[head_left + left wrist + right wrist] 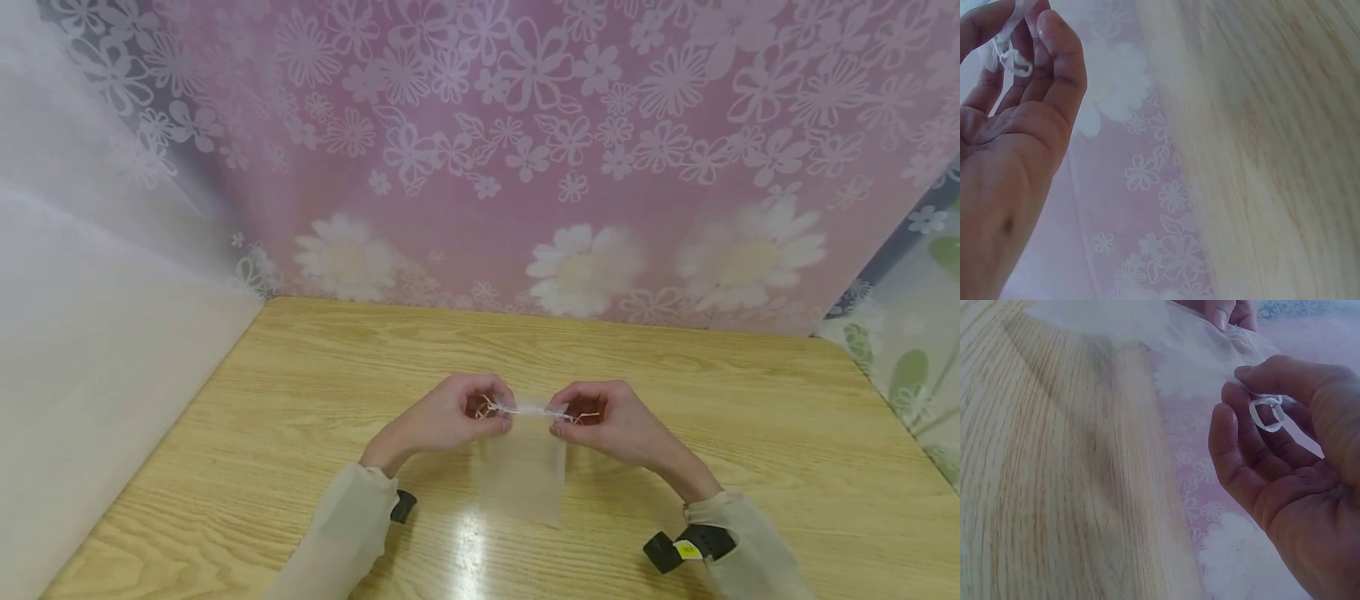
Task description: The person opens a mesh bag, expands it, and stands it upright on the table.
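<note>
Pouch: sheer whitish drawstring pouch point(521, 479), held up by its top edge between both hands, body falling toward the wearer. Can't tell if its bottom edge touches the desk.
Pouch mouth: can't tell if drawn up or slack. Uneven pull from the two sides could bunch one end.
Pouch fabric: looks thin. Hard sideways pull between the two pinches might stretch or tear it near the top edge.
Left cord loop point(1009, 57): sticks out past the pouch's left end, into the hand's curl. Could hook a finger as that hand moves off.
Right cord loop point(1266, 428): past the pouch's right end, among the fingers. Same snag risk; cord pinched along with fabric probably won't slide.
Left hand point(456, 410): thumb and fingers pinch the pouch's top edge near its left end. Small contact, so fabric could slip out.
Right hand point(622, 427): same pinch at the pouch's right end, same slip risk. If one side goes, pouch likely swings from the other.
Desk point(300, 358): under the pouch. Glare nearer the wearer than the pouch; with see-through fabric, bottom edge is easy to misjudge.
Floral curtain point(480, 200): well beyond the pouch, low concern.
</note>
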`<state>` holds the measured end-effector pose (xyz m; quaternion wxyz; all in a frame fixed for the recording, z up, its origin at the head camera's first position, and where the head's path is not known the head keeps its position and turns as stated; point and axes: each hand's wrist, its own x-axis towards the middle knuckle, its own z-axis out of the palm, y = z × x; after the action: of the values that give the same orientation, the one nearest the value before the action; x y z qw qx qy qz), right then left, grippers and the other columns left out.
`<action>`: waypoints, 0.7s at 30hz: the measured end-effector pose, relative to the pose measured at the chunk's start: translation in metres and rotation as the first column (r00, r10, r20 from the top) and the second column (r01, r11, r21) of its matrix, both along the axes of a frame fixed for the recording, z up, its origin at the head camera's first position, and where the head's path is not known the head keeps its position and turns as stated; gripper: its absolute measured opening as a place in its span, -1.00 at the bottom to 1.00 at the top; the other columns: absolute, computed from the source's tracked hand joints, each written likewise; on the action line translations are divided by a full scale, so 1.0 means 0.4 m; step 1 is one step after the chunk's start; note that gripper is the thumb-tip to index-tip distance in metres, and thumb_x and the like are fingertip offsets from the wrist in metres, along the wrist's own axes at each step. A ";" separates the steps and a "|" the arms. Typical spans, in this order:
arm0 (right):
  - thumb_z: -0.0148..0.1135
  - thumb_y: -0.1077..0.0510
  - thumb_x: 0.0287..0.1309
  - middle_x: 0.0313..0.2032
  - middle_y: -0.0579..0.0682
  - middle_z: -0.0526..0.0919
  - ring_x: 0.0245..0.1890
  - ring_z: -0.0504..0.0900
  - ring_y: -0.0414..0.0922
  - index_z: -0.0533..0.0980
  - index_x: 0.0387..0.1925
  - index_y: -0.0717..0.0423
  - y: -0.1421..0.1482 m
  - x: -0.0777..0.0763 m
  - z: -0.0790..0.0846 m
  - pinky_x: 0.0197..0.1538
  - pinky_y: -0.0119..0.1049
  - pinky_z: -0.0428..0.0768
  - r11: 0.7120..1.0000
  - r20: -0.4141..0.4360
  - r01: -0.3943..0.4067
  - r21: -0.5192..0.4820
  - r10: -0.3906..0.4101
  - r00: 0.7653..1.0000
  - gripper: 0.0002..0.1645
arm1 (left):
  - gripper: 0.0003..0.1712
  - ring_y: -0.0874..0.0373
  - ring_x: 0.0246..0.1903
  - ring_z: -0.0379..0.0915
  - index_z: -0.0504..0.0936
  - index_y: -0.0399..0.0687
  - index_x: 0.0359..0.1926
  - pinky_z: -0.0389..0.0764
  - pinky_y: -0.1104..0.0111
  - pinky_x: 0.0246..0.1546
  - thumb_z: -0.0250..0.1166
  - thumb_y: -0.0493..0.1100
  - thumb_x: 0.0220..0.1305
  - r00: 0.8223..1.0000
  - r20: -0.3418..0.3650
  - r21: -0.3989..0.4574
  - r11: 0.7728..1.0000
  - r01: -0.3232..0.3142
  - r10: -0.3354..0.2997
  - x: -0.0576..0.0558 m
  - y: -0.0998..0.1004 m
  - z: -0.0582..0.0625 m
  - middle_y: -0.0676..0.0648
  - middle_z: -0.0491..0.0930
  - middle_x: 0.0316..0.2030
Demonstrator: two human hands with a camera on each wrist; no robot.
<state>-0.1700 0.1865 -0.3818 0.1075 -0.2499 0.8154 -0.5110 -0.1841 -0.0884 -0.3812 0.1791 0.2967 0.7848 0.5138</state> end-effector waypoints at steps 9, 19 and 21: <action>0.43 0.28 0.20 -0.29 0.04 0.70 -0.33 0.68 -0.24 0.65 -0.23 0.17 0.003 -0.007 -0.004 -0.31 -0.36 0.68 1.000 -0.031 -0.019 0.022 0.020 0.999 -0.89 | -0.94 0.25 -0.37 0.52 0.62 0.01 -0.16 0.63 0.40 -0.30 0.31 -0.23 0.39 1.000 0.001 -0.050 0.999 0.018 -0.018 0.001 0.000 -0.005 0.04 0.63 -0.31; 0.45 0.28 0.17 -0.33 -0.03 0.65 -0.36 0.64 -0.25 0.61 -0.30 0.13 0.003 -0.009 -0.009 -0.32 -0.38 0.65 0.999 -0.025 -0.036 0.020 0.036 0.999 -0.87 | -0.94 0.23 -0.35 0.52 0.59 -0.02 -0.22 0.64 0.39 -0.28 0.33 -0.22 0.34 1.000 0.004 -0.048 0.999 -0.001 0.001 0.007 -0.004 -0.010 0.04 0.60 -0.35; 0.44 0.29 0.17 -0.34 -0.04 0.64 -0.36 0.64 -0.25 0.60 -0.30 0.13 0.003 -0.008 -0.010 -0.33 -0.38 0.65 0.999 -0.029 -0.038 0.016 0.038 0.999 -0.87 | -0.94 0.23 -0.35 0.51 0.59 -0.03 -0.22 0.64 0.40 -0.28 0.33 -0.22 0.34 1.000 0.004 -0.046 0.999 -0.004 0.004 0.007 -0.005 -0.012 0.04 0.59 -0.35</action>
<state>-0.1734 0.1879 -0.3857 0.1073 -0.2720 0.8160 -0.4987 -0.1813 -0.0903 -0.3861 0.1866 0.2898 0.7967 0.4965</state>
